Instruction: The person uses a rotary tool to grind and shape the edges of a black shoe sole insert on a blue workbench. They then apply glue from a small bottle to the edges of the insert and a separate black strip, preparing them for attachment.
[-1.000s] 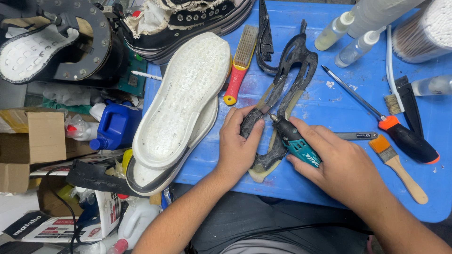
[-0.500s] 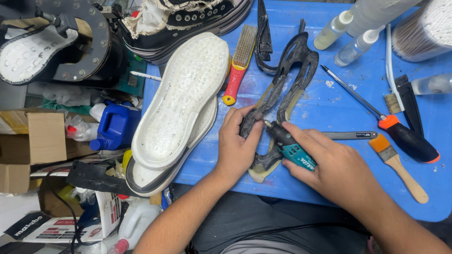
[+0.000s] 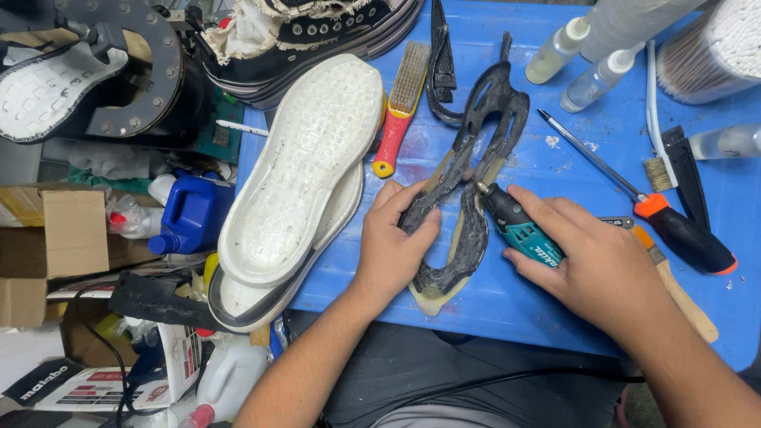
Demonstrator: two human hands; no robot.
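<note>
Blue jug (image 3: pixel 193 214) beside cardboard box (image 3: pixel 75 231).

Black worn sole strip (image 3: pixel 468 182) lies flat; teal rotary tool (image 3: pixel 519 226) touches it.

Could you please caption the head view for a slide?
Left hand steadies a black hollowed sole piece while right hand applies a teal rotary tool.
</note>
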